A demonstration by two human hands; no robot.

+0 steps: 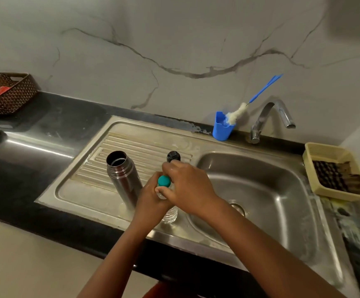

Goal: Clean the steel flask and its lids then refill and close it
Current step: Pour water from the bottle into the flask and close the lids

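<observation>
- Head view, nearest first: our two forearms reach in from the near edge and meet over the draining board, just left of the sink basin [261, 190].
- Our left hand [151, 197] is wrapped round the neck of a clear plastic bottle [170, 215], whose base stands on the board by the basin's near-left rim.
- Our right hand [187, 186] curls over the bottle's top, fingers and thumb around the teal cap [164, 181]; whether it is being loosened or tightened we cannot tell.
- Just left of our hands the flask [122, 175] stands upright on the board, mouth open and no lid on it.
- Just beyond our right hand a black lid [173, 156] rests on the ribbed part of the board, partly hidden by our fingers.
- We judge the washing done and the refill step in hand: the bottle looks like the water source.
- Next we would need the cap off, then the bottle tipped over the flask mouth with a steady aim, since that opening is narrow.
- Farther back, a blue cup [222, 127] holds a brush [237, 114], and the tap [269, 117] stands to its right.
</observation>
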